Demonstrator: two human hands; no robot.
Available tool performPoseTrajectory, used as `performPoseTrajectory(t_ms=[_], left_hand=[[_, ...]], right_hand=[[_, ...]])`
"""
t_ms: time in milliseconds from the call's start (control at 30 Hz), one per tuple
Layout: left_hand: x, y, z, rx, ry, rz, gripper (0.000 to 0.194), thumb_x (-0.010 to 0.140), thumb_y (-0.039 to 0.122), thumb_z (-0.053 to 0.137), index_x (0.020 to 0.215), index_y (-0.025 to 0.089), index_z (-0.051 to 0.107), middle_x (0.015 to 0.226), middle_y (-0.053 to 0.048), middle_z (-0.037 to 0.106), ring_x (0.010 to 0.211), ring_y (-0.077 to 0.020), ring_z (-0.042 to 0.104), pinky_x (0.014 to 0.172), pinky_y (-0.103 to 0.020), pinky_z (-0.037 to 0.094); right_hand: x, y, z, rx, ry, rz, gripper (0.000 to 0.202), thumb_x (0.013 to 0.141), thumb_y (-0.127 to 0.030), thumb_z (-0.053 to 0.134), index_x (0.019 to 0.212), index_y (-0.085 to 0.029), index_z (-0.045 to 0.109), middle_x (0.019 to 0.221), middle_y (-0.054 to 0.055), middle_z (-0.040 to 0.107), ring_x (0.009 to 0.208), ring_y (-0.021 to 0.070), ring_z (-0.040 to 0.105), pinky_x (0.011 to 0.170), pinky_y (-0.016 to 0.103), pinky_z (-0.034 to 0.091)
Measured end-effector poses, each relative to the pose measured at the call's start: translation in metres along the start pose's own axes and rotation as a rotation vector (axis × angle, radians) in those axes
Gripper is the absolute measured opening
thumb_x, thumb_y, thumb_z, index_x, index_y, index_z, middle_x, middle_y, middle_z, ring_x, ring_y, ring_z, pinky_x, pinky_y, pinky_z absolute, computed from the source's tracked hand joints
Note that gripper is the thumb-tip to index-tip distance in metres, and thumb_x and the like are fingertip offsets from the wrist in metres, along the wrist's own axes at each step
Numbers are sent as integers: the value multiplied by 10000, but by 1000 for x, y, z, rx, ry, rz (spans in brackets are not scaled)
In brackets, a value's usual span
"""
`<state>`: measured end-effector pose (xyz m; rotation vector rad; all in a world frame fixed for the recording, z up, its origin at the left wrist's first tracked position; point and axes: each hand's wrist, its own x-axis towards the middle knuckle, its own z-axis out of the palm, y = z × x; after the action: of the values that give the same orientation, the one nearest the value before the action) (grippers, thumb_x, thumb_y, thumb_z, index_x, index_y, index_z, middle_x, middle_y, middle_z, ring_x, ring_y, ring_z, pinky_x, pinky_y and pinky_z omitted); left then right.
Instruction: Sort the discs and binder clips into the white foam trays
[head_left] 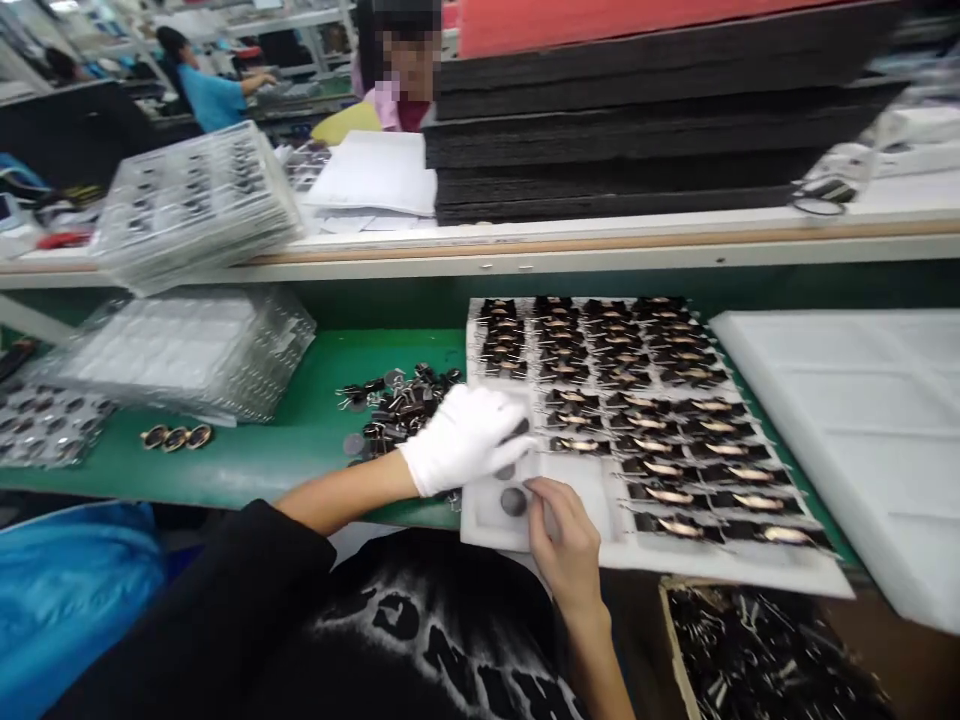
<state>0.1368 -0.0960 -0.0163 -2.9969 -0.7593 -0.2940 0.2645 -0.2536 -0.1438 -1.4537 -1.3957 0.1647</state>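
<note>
My left hand, in a white glove, reaches over a pale foam board with its fingers apart. A dark round disc shows between its fingertips; whether they touch it is unclear. My bare right hand has thumb and forefinger pinched together beside another dark disc; what the tips hold is too small to make out. Both hands are at the left front of the foam board. Rows of black binder clips with gold-coloured pieces cover its right side and back.
Loose binder clips and discs lie left of my gloved hand on the green table. Three gold-rimmed round pieces and stacked clear trays sit farther left. A box of clips stands front right, beside white foam sheets.
</note>
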Motion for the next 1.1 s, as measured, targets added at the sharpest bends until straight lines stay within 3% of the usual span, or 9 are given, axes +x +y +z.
performPoseTrajectory(t_ms=[133,200,300,433,567,667,800,933,1100], left_hand=[[-82,-81,-25,21,459,-409,242,1041,358,525,1150,214,687,1104,-74,744,1071,-225,683,960,-377,500],[-136,-122,-22,154,707,-674,217,1042,326,505,1047,186,672,1055,-96,723,1044,-234,678,967,-400,507],[-225,-173,-14,379,942,-1091,169,1018,314,504,1001,168,588,1073,-127,644,1101,-267,628,1020,-468,493],[-326,-218,-20,452,939,-1315,166,1010,145,372,1062,143,529,1273,-210,537,1316,-317,483,1155,-601,365],[-383,-249,-36,303,612,-1345,205,901,244,658,1070,138,612,1318,-186,569,1346,-349,470,1188,-569,373],[-399,-262,-36,190,366,-1297,358,789,364,787,1047,148,666,1259,-115,625,1308,-339,495,1174,-543,404],[-392,-250,-17,187,223,-1234,408,885,481,640,1113,145,677,1310,-124,618,1277,-323,527,1142,-514,424],[-358,-201,13,232,164,-1134,431,926,493,590,1167,149,687,1377,-194,601,1320,-369,526,1145,-514,405],[-288,-138,44,227,58,-897,407,995,476,533,1252,192,670,1370,-163,629,1294,-314,564,1125,-421,417]], right_hand=[[0,3,0,-108,-83,-88,178,1014,-143,573,1167,-192,650,1064,87,721,1002,223,673,910,370,514],[1,3,-1,-172,-165,-131,185,1037,-218,556,1196,-184,643,1098,103,717,1023,241,674,913,387,495],[2,4,-2,-323,-308,-213,273,1074,-350,470,1232,-202,637,1175,120,700,1034,271,685,869,415,456],[4,12,-4,-412,-449,-240,380,1085,-478,378,1247,-239,625,1246,117,670,1056,286,697,824,421,442],[10,22,-5,-375,-545,-212,381,1064,-535,410,1215,-260,625,1187,94,665,967,258,714,777,400,471],[13,26,-4,-357,-558,-199,383,1045,-577,432,1143,-270,640,1121,78,679,908,252,717,743,394,470],[10,23,-1,-369,-531,-158,444,1039,-637,403,1135,-287,658,1119,68,695,925,259,715,750,403,436],[4,15,1,-393,-501,-97,450,1060,-621,378,1172,-288,658,1133,64,704,940,251,703,808,417,394],[4,5,4,-412,-495,-74,417,1086,-561,361,1178,-270,646,1097,64,694,957,247,684,844,424,371]])
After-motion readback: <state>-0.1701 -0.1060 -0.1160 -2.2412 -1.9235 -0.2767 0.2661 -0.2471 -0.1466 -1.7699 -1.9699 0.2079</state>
